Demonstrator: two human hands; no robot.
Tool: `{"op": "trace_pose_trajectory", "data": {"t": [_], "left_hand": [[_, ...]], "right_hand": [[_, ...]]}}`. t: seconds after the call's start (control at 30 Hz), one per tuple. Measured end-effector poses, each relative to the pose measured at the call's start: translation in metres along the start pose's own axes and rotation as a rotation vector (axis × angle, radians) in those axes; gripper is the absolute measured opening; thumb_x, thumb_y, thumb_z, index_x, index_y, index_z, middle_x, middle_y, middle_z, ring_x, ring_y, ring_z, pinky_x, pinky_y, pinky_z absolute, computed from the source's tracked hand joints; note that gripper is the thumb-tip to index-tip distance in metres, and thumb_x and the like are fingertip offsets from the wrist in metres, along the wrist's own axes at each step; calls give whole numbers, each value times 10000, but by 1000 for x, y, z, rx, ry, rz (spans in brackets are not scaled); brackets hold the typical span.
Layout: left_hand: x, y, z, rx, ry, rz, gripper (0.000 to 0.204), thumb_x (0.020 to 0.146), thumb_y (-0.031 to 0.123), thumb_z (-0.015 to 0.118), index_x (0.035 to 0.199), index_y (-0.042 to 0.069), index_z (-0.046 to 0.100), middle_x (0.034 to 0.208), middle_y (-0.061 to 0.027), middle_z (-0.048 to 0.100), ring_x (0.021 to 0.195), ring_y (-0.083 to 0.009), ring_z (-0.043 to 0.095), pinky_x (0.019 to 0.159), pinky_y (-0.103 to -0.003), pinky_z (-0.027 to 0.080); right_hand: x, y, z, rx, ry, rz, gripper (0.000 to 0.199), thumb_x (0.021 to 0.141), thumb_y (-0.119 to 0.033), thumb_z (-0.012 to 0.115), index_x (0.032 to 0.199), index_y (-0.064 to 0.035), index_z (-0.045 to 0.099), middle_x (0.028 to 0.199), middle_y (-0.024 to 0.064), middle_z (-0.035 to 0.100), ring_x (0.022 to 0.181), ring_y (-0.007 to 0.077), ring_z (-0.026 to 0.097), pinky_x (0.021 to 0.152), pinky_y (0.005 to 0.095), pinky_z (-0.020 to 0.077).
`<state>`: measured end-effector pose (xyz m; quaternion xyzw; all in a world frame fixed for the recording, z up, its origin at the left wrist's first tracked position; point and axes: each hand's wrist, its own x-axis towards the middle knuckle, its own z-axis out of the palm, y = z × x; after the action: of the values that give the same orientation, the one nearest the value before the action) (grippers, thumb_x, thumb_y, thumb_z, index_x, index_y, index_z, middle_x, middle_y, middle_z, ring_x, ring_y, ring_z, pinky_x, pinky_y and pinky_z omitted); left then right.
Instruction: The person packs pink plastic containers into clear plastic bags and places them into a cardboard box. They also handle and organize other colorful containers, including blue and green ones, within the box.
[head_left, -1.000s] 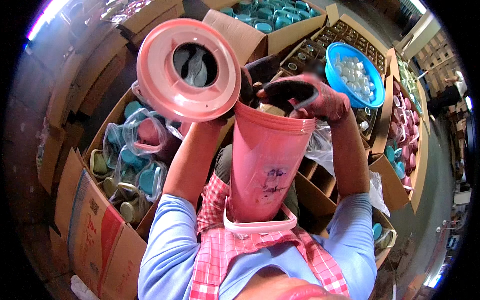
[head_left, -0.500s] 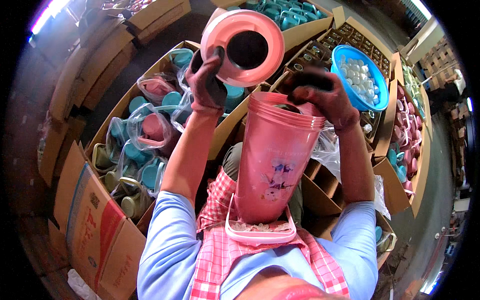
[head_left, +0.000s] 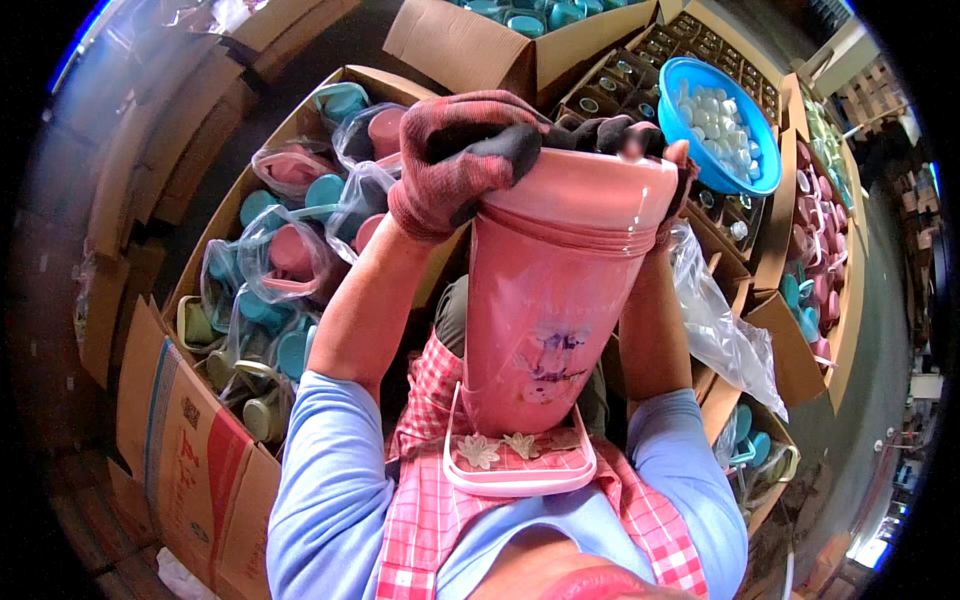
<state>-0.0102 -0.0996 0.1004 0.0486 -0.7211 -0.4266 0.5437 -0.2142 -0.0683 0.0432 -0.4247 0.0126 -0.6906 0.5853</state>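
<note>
At the front of the apron (head_left: 430, 500), the pink pot (head_left: 545, 310) leans slightly; the left hand (head_left: 465, 160) and right hand (head_left: 650, 140), both gloved, clasp its collar (head_left: 590, 185) from either side. Probably light, stiff, slick plastic, surest held by that collar.

This view comes from the left one of two fisheye cameras side by side on my head. It looks steeply down and ahead, upright and unmirrored, with the pink container (head_left: 550, 310) close under it, near the middle. My fingers (head_left: 505, 155) show at the container's upper end, about as near; my checked apron (head_left: 410, 525) curves in below it, at the bottom. Cartons (head_left: 195, 470) spread to both sides of the container and beyond it, farther off, their straight edges bending toward the dark round rim.
</note>
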Motion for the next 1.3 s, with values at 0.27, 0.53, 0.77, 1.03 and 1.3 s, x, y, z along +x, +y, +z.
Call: {"op": "trace_pose_trajectory", "data": {"t": [0.27,0.53,0.77,1.03,1.3], "left_hand": [[-20,-3,-27,-91,-186,-82,696,585,511,782,956,-55,618,993,-194,628,923,-265,626,809,-338,479],[2,52,7,797,-508,-37,743,485,368,776,1097,11,556,940,-164,607,821,-360,611,703,-388,488],[-26,47,-29,678,-402,-8,680,528,365,729,1109,47,573,1047,-142,607,961,-337,590,794,-406,462],[-22,-7,-24,-49,-122,-36,419,619,246,758,931,-15,655,833,-133,634,803,-205,625,709,-314,484],[-10,-18,-6,278,-78,372,341,688,359,682,845,58,640,793,-95,637,724,-293,615,600,-350,498]], "right_hand": [[-26,-5,10,-284,217,-46,527,844,-536,488,871,-14,555,850,149,571,847,270,553,778,393,451],[-30,-17,36,-969,66,-311,705,737,-658,536,897,28,550,860,113,557,828,218,553,734,323,438],[-29,12,54,-1110,239,-170,469,732,-423,524,896,16,547,838,112,534,808,218,513,741,337,421],[-17,5,38,-649,194,-81,527,838,-540,503,917,-19,506,922,141,556,886,238,528,830,392,432],[-16,10,35,-532,74,-339,409,858,-455,467,792,-52,477,793,101,509,808,237,497,753,396,433]]}}
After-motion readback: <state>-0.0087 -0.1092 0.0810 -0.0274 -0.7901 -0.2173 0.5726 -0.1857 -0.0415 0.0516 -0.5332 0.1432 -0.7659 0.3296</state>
